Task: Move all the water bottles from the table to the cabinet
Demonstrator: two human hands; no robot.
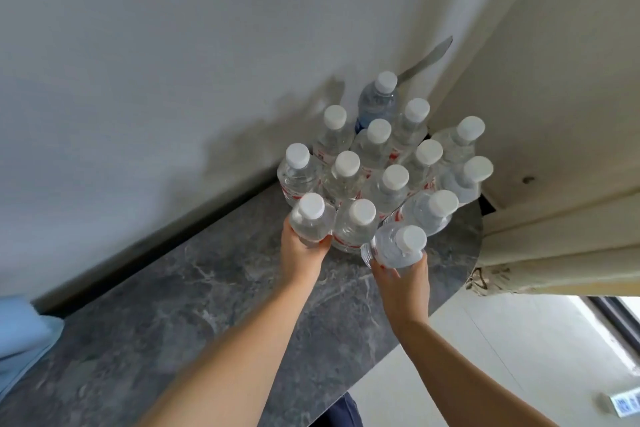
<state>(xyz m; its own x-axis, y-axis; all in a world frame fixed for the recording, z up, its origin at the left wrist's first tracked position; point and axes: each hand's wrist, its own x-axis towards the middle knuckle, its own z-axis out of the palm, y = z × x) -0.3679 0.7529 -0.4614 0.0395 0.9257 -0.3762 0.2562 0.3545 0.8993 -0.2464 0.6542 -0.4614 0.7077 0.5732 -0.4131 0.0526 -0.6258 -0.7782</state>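
Several clear water bottles (388, 163) with white caps and red labels stand packed together at the far end of a dark marble table (194, 315), against the wall. One bluish bottle (377, 104) stands at the back. My left hand (304, 253) grips the nearest left bottle (310, 222) low on its body. My right hand (403, 279) holds another bottle (398, 246), tilted toward me at the front of the cluster. No cabinet is in view.
A beige curtain (540, 149) hangs at the right, touching the rear bottles. A white wall (156, 62) runs behind the table. A light blue cloth (24, 343) lies at the left edge. Pale floor (502, 340) shows beyond the table's rounded end.
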